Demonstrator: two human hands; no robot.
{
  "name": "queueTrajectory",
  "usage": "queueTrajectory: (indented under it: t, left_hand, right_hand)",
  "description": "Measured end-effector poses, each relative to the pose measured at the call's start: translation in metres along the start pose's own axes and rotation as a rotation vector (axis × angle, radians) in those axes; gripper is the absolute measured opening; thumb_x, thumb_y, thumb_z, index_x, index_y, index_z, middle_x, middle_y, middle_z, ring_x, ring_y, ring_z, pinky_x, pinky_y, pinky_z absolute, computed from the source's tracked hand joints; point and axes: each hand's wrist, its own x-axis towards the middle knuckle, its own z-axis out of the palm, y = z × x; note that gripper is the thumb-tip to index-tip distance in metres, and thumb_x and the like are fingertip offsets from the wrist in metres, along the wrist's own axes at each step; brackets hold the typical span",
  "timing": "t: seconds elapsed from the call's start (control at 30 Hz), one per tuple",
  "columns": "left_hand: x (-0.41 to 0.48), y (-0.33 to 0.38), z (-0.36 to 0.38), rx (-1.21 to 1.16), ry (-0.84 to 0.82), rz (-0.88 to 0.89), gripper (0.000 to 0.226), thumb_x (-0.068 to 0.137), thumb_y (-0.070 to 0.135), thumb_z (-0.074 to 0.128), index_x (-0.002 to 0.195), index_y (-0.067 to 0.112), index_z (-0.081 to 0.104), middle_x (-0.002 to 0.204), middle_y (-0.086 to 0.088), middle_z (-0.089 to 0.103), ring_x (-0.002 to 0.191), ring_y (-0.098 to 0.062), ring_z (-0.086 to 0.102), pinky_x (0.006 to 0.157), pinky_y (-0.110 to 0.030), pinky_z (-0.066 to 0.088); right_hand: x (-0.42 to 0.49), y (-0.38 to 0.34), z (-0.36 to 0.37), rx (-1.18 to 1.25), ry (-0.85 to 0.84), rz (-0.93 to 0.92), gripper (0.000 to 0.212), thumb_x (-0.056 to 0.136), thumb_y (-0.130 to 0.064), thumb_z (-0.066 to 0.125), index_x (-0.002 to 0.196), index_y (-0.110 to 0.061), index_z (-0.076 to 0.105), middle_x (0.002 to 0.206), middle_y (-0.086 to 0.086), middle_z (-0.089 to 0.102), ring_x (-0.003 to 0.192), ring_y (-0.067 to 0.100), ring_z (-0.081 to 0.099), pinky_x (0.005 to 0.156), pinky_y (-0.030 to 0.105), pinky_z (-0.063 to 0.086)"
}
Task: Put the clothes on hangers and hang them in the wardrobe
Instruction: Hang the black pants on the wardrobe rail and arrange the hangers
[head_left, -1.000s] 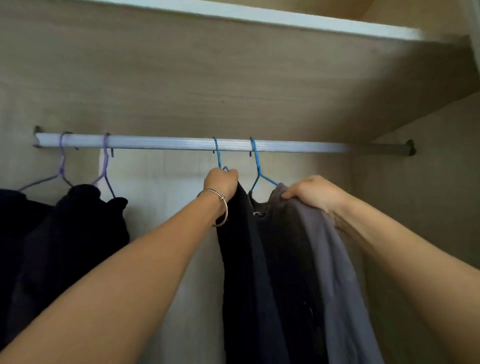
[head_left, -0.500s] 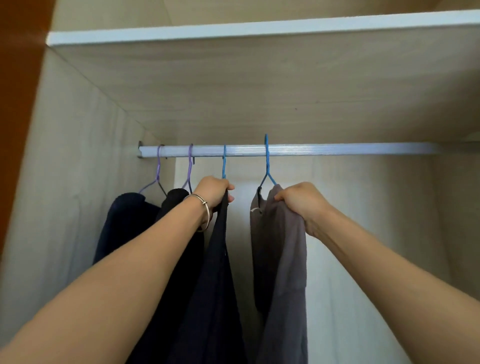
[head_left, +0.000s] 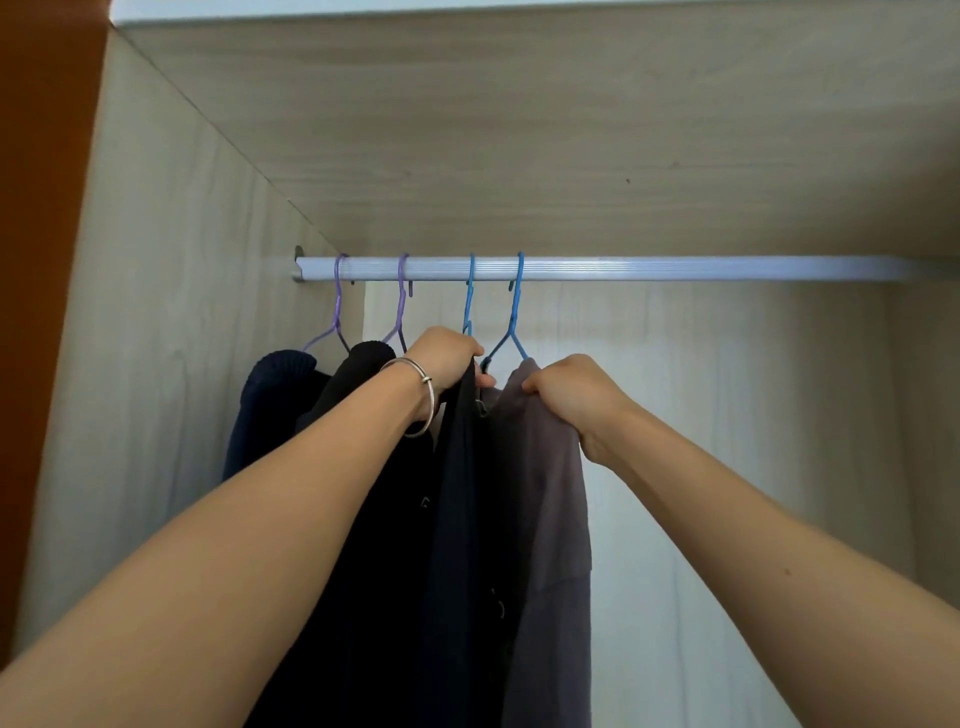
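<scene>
A white rail (head_left: 675, 268) runs across the wardrobe. Several garments hang from it at its left end. My left hand (head_left: 447, 358) grips the top of a dark navy garment (head_left: 462, 519) on a blue hanger (head_left: 469, 296). My right hand (head_left: 571, 395) grips the shoulder of a grey garment (head_left: 550, 545) on a second blue hanger (head_left: 514, 322). The two garments hang side by side and touch. Left of them, a black garment (head_left: 363, 374) and a navy knit (head_left: 275, 400) hang on purple hangers (head_left: 337, 312).
The wardrobe's left wall (head_left: 171, 312) stands close to the navy knit. A wooden shelf (head_left: 519, 130) lies just above the rail. The rail's right stretch carries no hangers, with the pale back panel (head_left: 727, 415) behind it. A brown surface (head_left: 41, 208) borders the wardrobe at far left.
Both held garments have slid left along the rail toward the purple hangers, and the grey one has closed up against the dark navy one. The view has shifted too.
</scene>
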Motion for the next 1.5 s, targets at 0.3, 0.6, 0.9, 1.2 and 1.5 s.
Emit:
queueTrajectory:
  t: [0.3,0.6,0.9,1.2,1.5]
  left_hand:
    - [-0.068,-0.032,0.018,-0.082,-0.084,0.121,0.035,0.081,0.022,0.060,0.113,0.008,0.055,0.095,-0.006,0.063,0.079,-0.017,0.062,0.068,-0.024,0.052]
    - [-0.192,-0.178,0.026,0.313,-0.257,0.015,0.050,0.092,0.017,0.051,0.139,0.021,0.037,0.126,0.008,0.057,0.112,-0.007,0.056,0.098,-0.019,0.045]
    - [-0.316,-0.353,0.002,0.175,-0.404,-0.860,0.017,0.095,0.021,0.047,0.108,0.021,0.058,0.098,0.006,0.057,0.091,-0.006,0.053,0.067,-0.007,0.038]
    - [-0.351,-0.395,-0.018,0.175,0.137,-1.147,0.085,0.072,0.039,0.073,0.138,0.012,0.027,0.104,-0.011,0.065,0.089,-0.030,0.066,0.077,-0.033,0.057]
    - [-0.282,-0.382,0.010,-0.037,0.092,-0.753,0.012,0.089,0.016,0.055,0.080,0.020,0.063,0.089,-0.008,0.067,0.094,-0.024,0.062,0.087,-0.035,0.047]
  right_hand:
    - [-0.038,0.030,0.008,0.260,-0.093,-0.112,0.021,0.084,-0.017,0.057,0.104,-0.011,0.058,0.099,0.001,0.066,0.087,0.013,0.064,0.076,0.023,0.051]
    - [-0.172,0.217,0.056,0.256,-0.095,-0.069,0.052,0.075,-0.031,0.071,0.118,-0.038,0.043,0.113,-0.020,0.059,0.101,-0.011,0.059,0.078,0.003,0.048]
    - [-0.249,0.339,0.119,-0.041,-0.328,0.463,0.022,0.083,-0.022,0.068,0.101,-0.010,0.062,0.095,0.008,0.067,0.095,0.022,0.064,0.063,0.007,0.043]
    - [-0.307,0.358,0.190,-0.052,-0.898,0.894,0.072,0.089,-0.027,0.058,0.146,-0.015,0.015,0.145,0.006,0.039,0.129,0.025,0.045,0.098,0.028,0.041]
    - [-0.263,0.353,0.199,-0.022,-0.577,0.588,0.075,0.088,-0.029,0.060,0.147,-0.023,0.015,0.139,-0.003,0.037,0.136,0.019,0.035,0.115,0.037,0.030]
